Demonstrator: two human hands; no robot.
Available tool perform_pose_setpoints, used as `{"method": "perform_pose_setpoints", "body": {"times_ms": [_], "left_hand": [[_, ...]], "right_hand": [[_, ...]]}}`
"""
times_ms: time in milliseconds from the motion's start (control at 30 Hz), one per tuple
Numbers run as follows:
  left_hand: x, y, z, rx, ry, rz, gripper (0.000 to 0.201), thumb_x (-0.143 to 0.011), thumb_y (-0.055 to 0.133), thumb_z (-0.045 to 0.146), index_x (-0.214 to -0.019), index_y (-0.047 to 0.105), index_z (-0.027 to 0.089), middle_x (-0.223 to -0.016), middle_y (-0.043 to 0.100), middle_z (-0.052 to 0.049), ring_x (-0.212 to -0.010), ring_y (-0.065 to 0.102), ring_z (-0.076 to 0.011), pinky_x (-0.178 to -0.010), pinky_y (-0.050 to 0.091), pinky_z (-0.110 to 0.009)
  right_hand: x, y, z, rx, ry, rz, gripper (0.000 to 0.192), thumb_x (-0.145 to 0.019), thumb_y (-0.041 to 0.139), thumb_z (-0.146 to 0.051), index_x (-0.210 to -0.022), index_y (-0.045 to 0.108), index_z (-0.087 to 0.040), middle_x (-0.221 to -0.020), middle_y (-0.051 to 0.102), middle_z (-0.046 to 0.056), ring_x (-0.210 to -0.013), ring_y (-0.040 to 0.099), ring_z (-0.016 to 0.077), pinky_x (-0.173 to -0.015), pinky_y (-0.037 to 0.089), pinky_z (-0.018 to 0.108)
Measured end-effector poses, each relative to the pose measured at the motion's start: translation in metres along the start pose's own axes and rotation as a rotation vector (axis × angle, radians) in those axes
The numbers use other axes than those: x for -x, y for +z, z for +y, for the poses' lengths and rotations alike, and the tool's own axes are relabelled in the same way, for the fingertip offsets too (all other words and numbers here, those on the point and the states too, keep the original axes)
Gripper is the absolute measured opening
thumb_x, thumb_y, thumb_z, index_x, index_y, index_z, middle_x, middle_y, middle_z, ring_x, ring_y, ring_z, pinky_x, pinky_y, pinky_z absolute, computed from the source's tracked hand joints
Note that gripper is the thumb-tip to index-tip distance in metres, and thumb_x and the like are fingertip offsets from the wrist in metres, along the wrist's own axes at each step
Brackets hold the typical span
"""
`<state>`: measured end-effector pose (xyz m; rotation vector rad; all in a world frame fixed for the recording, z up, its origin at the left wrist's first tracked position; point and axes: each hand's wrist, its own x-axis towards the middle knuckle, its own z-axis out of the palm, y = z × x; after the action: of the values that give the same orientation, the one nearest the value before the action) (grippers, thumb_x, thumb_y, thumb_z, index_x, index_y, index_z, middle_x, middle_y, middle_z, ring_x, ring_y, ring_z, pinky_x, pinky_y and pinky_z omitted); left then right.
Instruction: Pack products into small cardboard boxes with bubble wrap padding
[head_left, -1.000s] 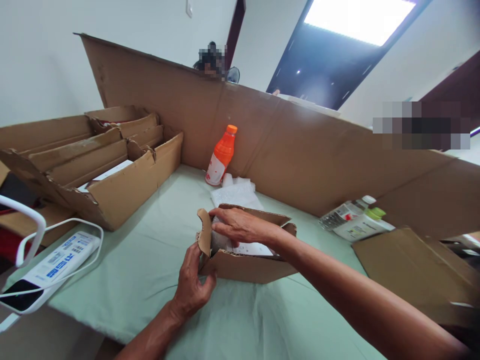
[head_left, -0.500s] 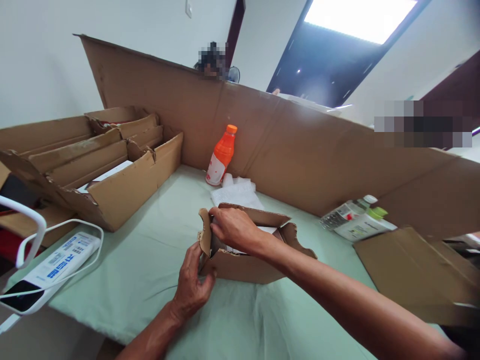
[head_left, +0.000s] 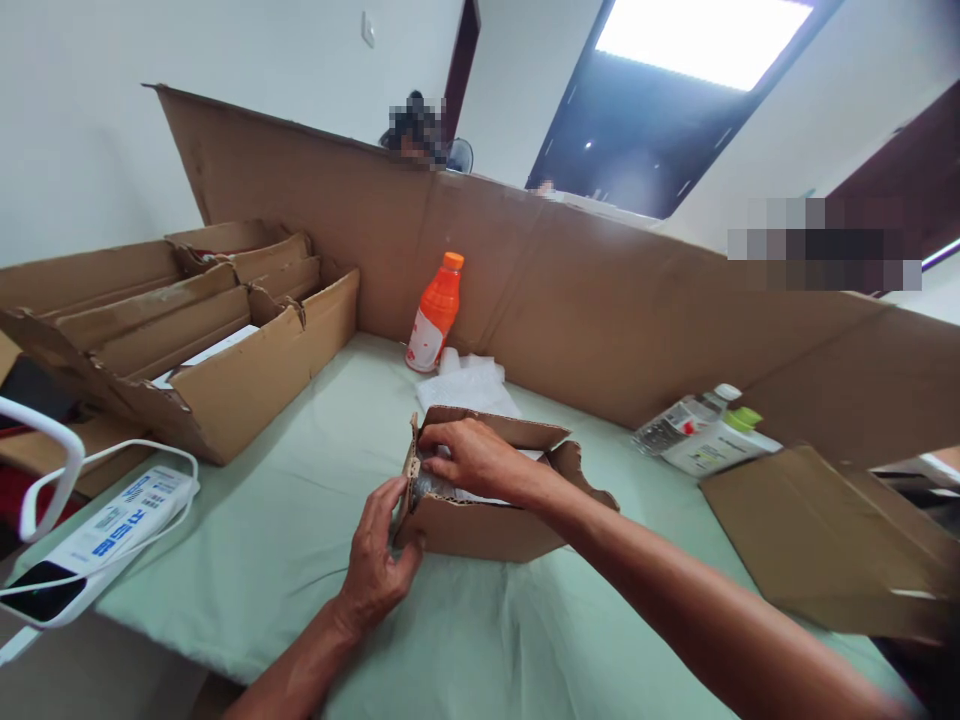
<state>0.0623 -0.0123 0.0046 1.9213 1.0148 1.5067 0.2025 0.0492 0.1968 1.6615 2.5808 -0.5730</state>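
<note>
Steadying the small cardboard box point(head_left: 487, 500) mid-table, left hand point(head_left: 379, 560) pinches its near-left flap while right hand point(head_left: 472, 458) presses inside on the wrapped contents (partly hidden), fingers curled.

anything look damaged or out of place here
Yes. The small cardboard box that the left hand steadies and the right hand reaches into has ragged, torn flaps. The bigger box at left is torn along its edges too. Two bottles lie on their sides at right, while the orange bottle stands upright.
</note>
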Motion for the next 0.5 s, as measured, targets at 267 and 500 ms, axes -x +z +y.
{"method": "perform_pose_setpoints", "body": {"times_ms": [267, 500], "left_hand": [[0.0, -0.005, 0.002, -0.025, -0.007, 0.007, 0.044, -0.088, 0.055, 0.022, -0.132, 0.049, 0.02, -0.127, 0.059, -0.014, -0.12, 0.057, -0.0289, -0.099, 0.051, -0.047], [0.004, -0.024, 0.01, -0.006, -0.145, 0.026, 0.047, -0.09, 0.056, 0.029, -0.137, 0.049, 0.023, -0.133, 0.056, -0.013, -0.116, 0.059, -0.0285, -0.094, 0.055, -0.046]], "right_hand": [[0.048, -0.014, 0.011, -0.204, -0.071, 0.35, 0.022, -0.093, 0.055, -0.024, -0.105, 0.073, -0.02, -0.114, 0.073, 0.006, -0.1, 0.066, 0.0194, -0.087, 0.047, 0.031], [0.161, 0.021, 0.06, -0.436, 0.258, 1.08, 0.018, -0.09, 0.061, -0.039, -0.092, 0.072, -0.025, -0.117, 0.071, 0.008, -0.107, 0.066, 0.0253, -0.091, 0.053, 0.04]]}}
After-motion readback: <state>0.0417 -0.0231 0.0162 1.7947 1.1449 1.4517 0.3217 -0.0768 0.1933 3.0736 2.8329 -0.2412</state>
